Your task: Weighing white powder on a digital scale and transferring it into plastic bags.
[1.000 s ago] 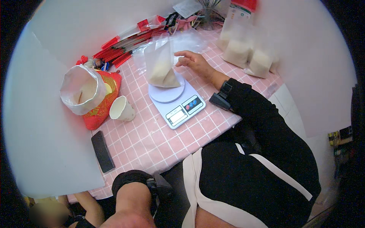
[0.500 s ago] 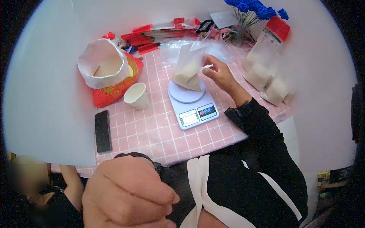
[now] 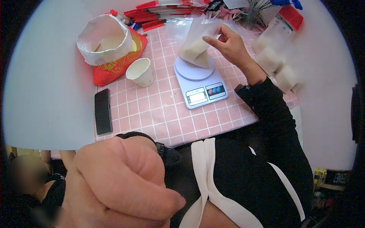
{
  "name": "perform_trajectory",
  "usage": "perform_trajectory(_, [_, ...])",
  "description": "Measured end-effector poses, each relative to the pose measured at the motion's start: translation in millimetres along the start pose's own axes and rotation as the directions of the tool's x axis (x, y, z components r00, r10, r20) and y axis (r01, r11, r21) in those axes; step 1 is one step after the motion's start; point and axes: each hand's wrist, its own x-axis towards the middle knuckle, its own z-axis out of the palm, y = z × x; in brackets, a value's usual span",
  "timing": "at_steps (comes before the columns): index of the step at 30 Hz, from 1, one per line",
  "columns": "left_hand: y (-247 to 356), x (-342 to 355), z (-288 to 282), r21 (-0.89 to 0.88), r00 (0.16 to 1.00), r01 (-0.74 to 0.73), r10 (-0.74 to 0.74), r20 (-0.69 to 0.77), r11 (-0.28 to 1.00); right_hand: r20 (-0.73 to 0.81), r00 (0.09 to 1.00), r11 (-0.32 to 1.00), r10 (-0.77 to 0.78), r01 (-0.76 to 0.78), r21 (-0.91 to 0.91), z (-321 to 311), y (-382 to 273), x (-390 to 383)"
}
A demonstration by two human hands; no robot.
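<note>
A clear plastic bag (image 3: 197,47), part filled with whitish contents that look like rice, sits tilted on the round plate of a white kitchen scale (image 3: 205,85). My right hand (image 3: 230,43) is at the bag's upper right side, thumb and fingers closed on its plastic edge. Large in the foreground, my left hand (image 3: 121,178) is raised close to the camera with its fingers curled in; whatever may be inside them is hidden. Left of the scale stands a white paper cup (image 3: 140,72). Beyond it, an open red sack (image 3: 114,66) with a white lining holds pale contents.
A black phone (image 3: 103,112) lies on the pink checked tablecloth (image 3: 152,117) at the left. Filled clear bags (image 3: 284,76) stand at the right edge. Red-edged packaging (image 3: 163,15) and blue flowers (image 3: 287,3) are at the back. Another person (image 3: 53,190) is at lower left.
The view has tilted, so the table things sit higher in the picture. My left hand has come closer to the camera. My right hand stays at the bag, its thumb now over the plastic.
</note>
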Motion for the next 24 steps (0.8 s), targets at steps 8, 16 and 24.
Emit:
perform_trajectory(8, [-86.5,17.7,21.1,-0.327,0.809,0.019,-0.207,-0.551,0.945,0.186,0.965,0.964,0.183,-0.213,0.16,-10.2,-17.6,1.1])
perform_trajectory(16, [-230.4,-5.5,2.4,0.323,0.736,0.655,-0.48,-0.478,0.683,0.206,0.978,0.959,0.038,-0.093,0.268,-12.4,-8.4,25.8])
perform_trajectory(24, [-239.8,-15.2,-8.2,0.38,0.722,0.678,-0.471,-0.507,0.629,0.021,0.986,0.985,-0.164,0.163,0.053,-33.5,2.0,43.3])
